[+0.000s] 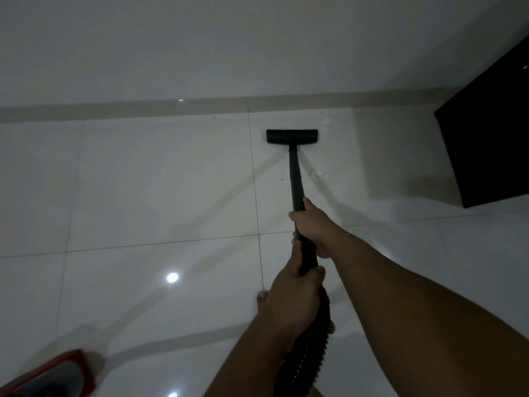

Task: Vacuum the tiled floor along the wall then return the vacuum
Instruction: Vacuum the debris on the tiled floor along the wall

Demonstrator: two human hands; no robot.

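A black vacuum wand runs from my hands down to its flat black floor head, which rests on the glossy white tiled floor a short way from the skirting of the wall. My right hand grips the wand higher up, fingers wrapped round it. My left hand holds the lower end where the ribbed black hose begins. The hose drops out of view at the bottom edge.
A dark cabinet stands on the floor at the right, close to the wall. A red-rimmed grey object, possibly the vacuum body, sits at the bottom left corner. A few specks lie on the tile beside the wand.
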